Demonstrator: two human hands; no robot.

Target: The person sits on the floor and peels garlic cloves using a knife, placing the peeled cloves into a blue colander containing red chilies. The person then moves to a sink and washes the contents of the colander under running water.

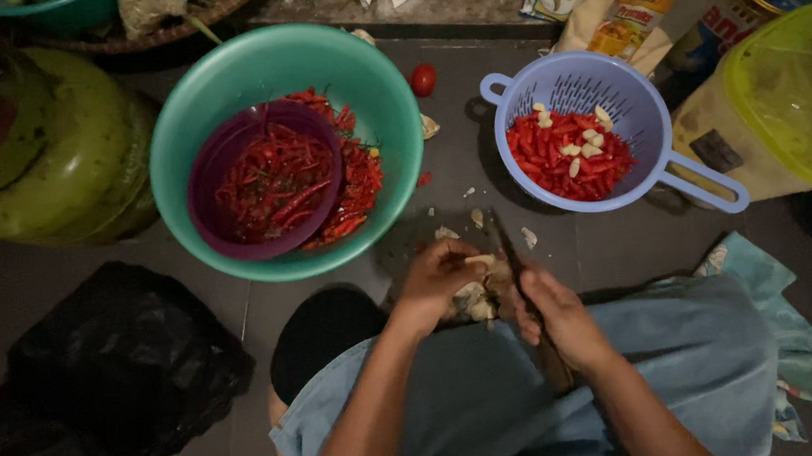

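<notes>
Sitting on the floor, my left hand (437,280) fingers pinch a garlic clove (479,262) steady over the peel pile, right hand (561,317) closed round the knife (522,281), blade tip away from me. Blue colander (661,121) of chillies sits just ahead, easy reach.

There is only one view, from a camera worn on the person's head. It looks almost straight down at the floor in front of the seated person. The person's lap and forearms fill the near edge, quite close to the lens. The far edge reaches a green bowl (287,150) on the left and a blue colander (582,134) on the right.
</notes>
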